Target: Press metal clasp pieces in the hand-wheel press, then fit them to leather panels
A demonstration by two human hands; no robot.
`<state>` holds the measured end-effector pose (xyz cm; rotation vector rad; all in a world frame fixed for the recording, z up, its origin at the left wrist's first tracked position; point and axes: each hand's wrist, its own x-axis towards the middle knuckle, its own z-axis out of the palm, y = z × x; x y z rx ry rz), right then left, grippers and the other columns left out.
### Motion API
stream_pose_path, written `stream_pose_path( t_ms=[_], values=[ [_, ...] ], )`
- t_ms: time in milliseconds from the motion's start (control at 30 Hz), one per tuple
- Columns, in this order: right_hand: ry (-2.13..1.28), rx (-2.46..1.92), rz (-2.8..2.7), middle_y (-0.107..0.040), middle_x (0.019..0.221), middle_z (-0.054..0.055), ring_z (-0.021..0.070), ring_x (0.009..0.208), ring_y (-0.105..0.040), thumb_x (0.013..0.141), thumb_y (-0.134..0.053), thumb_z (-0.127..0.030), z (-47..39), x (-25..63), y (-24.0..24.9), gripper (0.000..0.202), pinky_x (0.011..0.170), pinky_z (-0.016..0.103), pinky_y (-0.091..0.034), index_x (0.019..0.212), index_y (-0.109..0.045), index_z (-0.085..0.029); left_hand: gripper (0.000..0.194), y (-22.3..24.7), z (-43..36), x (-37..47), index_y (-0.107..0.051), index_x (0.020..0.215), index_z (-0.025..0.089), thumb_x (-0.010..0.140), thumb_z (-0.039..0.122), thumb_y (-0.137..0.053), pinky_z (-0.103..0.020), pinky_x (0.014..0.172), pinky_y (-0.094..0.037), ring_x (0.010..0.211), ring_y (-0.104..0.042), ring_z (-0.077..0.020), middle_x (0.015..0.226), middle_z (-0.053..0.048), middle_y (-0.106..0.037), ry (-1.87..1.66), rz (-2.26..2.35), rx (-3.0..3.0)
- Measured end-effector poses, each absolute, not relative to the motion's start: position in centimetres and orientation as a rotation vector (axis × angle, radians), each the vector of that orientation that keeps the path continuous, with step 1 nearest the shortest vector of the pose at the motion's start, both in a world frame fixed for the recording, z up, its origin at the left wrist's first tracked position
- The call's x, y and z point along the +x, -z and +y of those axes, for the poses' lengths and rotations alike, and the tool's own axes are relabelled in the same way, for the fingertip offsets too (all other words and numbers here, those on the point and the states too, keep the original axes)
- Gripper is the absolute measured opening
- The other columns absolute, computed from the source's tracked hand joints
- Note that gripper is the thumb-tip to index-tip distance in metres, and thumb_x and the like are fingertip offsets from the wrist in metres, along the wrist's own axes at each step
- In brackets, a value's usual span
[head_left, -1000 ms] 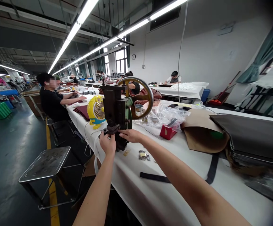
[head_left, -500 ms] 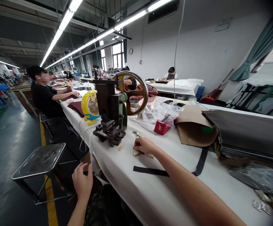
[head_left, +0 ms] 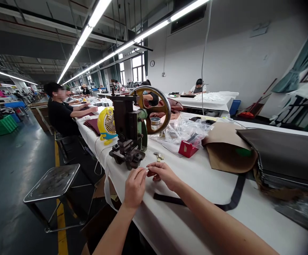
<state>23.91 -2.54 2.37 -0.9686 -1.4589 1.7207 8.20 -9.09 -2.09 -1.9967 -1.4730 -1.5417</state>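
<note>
A small shiny metal piece (head_left: 147,170) sits between the fingertips of both my hands, mostly hidden by them; its exact kind I cannot make out. My left hand (head_left: 134,187) is closed in a pinch on its left side. From the right, my right hand (head_left: 164,174) pinches it too, fingers bent. Just beyond my hands, a few metal and pale yellow pieces (head_left: 158,156) lie on the white-covered table (head_left: 191,177). A dark hand press (head_left: 127,131) with a large handwheel (head_left: 167,117) stands at the left table edge. In front of my right forearm lies a black strap (head_left: 168,199).
A yellow fan (head_left: 106,125) stands behind the press. Farther right are a red box (head_left: 188,149), clear plastic bags (head_left: 179,129), brown paper (head_left: 220,148) and a stack of dark sheets (head_left: 284,145). A metal stool (head_left: 52,180) is at left; a seated person (head_left: 60,111) works beyond it.
My right hand has drawn back from the metal pieces with one in its fingers. My left hand has risen from beside the table, gone from spread to pinching, and met the right.
</note>
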Motion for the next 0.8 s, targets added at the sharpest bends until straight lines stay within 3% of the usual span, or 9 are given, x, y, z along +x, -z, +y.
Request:
stream_pose_path(
  t_ms=[200,433,633,800],
  values=[
    [-1.400,-1.046,-1.875,-0.074,0.091,0.007,0.0170,0.077,-0.068,0.088,-0.060,-0.035,-1.4,24.1,-0.9,0.026,0.057,0.023,-0.044,0.101,-0.071,-0.016,0.024,0.8,-6.0,1.1,-0.074,0.105,0.020,0.099,0.035,-0.057,-0.041,0.097,-0.052,0.100,-0.068,-0.0229,0.106,-0.009,-0.075,1.586,-1.622,-1.599],
    [-1.275,-1.027,-2.022,-0.074,0.086,0.005,0.0189,0.077,-0.068,0.091,-0.056,-0.032,-1.0,24.3,-0.7,0.023,0.069,0.027,-0.050,0.097,-0.072,-0.018,0.029,0.4,-0.8,-1.9,-0.077,0.093,0.021,0.095,0.045,-0.060,-0.040,0.101,-0.048,0.105,-0.063,-0.0250,0.104,-0.008,-0.076,1.559,-1.703,-1.509],
    [-1.225,-1.030,-2.077,-0.074,0.087,0.005,0.0199,0.079,-0.069,0.091,-0.056,-0.033,-0.9,24.3,-0.7,0.023,0.074,0.029,-0.052,0.099,-0.073,-0.019,0.032,0.5,-0.6,-1.4,-0.077,0.101,0.025,0.098,0.044,-0.051,-0.044,0.111,-0.040,0.121,-0.055,-0.0273,0.116,-0.007,-0.071,1.440,-1.779,-1.625],
    [-1.243,-1.038,-2.090,-0.075,0.090,0.004,0.0194,0.080,-0.070,0.092,-0.055,-0.031,-0.9,24.2,-0.5,0.023,0.074,0.028,-0.052,0.100,-0.073,-0.020,0.033,-0.7,-2.0,-2.8,-0.074,0.115,0.028,0.100,0.042,-0.048,-0.055,0.120,-0.025,0.137,-0.044,-0.0328,0.135,-0.011,-0.061,0.985,-1.714,-1.795]
  ],
)
